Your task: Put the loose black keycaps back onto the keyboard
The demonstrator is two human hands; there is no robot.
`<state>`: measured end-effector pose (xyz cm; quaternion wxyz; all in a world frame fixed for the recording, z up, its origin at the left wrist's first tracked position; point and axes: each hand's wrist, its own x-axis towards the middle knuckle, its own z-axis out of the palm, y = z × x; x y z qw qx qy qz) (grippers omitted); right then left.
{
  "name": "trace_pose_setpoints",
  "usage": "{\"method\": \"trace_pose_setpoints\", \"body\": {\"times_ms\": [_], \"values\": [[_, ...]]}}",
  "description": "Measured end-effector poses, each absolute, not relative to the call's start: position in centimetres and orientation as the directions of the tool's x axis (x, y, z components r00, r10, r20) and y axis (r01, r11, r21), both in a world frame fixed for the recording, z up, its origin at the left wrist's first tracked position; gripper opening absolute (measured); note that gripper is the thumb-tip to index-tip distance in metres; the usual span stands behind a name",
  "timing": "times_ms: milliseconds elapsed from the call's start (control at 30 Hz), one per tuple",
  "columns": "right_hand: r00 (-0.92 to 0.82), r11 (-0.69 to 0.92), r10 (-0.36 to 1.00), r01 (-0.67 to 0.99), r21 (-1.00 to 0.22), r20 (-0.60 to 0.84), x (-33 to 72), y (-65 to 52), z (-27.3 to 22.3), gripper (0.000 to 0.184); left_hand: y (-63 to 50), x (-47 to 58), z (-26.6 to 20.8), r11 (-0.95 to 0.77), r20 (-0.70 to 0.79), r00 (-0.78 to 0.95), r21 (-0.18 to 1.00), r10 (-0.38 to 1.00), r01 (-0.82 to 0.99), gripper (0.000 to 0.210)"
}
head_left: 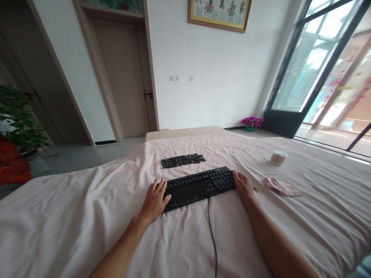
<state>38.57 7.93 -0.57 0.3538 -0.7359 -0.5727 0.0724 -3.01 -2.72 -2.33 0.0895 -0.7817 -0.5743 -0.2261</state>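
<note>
A black computer keyboard (199, 187) lies slightly turned on the pale bedspread. Its main letter section is bare of keycaps, while the right-hand block and top row still carry theirs. My left hand (155, 199) grips the left end, fingers along the edge and thumb on the top. Around the right end, my right hand (242, 183) is closed, its fingertips partly hidden. Beyond the keyboard sits a group of loose black keycaps (182, 160), laid out in rows. A black cable (213, 235) runs from the keyboard's near edge towards me.
To the right stand a round tub of what look like cotton swabs (279, 157) and a crumpled pink cloth (281, 187). Thin sticks lie near my right hand. The wrinkled bedspread (87, 216) covers the surface. A potted purple flower (252, 122) stands by the glass door.
</note>
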Motion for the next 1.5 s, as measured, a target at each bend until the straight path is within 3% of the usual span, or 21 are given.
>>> {"method": "trace_pose_setpoints", "body": {"times_ms": [267,433,533,667,733,800,967,1133,1333,1500], "values": [[0.262,-0.003,0.903,0.796,-0.605,0.34,39.4,8.7,-1.5,0.055,-1.7,-1.3,-2.5,-0.304,0.455,0.219,0.122,0.863,0.945,0.056],[0.25,0.024,0.893,0.803,-0.595,0.374,40.1,9.3,-2.3,0.054,-0.9,-0.9,-3.1,-0.321,0.466,0.2,0.195,0.862,0.927,0.057],[0.234,0.075,0.875,0.799,-0.596,0.423,40.3,9.4,-2.6,0.051,-0.7,-0.8,-2.7,-0.339,0.439,0.173,0.335,0.882,0.879,0.056],[0.212,0.136,0.857,0.786,-0.604,0.469,40.3,9.2,-2.8,0.05,-0.9,-2.4,-1.5,-0.248,0.319,0.026,0.68,0.947,0.69,0.053],[0.21,0.135,0.863,0.78,-0.611,0.459,40.4,9.1,-2.7,0.052,-0.8,-4.4,-1.4,-0.188,0.284,-0.071,0.78,0.956,0.597,0.055],[0.223,0.118,0.865,0.781,-0.614,0.45,40.3,9.0,-2.5,0.053,-0.4,-7.3,-1.9,-0.108,0.272,-0.167,0.766,0.948,0.634,0.054],[0.274,0.054,0.772,0.871,-0.489,0.574,38.9,7.7,-0.6,0.049,0.0,-13.9,-4.2,-0.016,0.349,-0.207,0.54,0.914,0.841,0.043],[0.037,0.237,0.781,0.906,-0.351,0.623,32.7,6.4,3.0,0.039,-0.4,-14.1,-3.8,0.023,0.384,-0.189,0.398,0.904,0.917,0.037],[-0.399,0.553,0.805,0.773,-0.311,0.44,20.2,7.9,5.2,0.028,-0.4,-13.1,-2.6,0.045,0.363,-0.195,0.382,0.911,0.923,0.036],[-0.518,0.621,0.771,0.741,-0.256,0.371,12.0,11.1,5.4,0.025,-0.3,-13.5,-2.3,0.062,0.338,-0.224,0.428,0.914,0.902,0.033]]}}
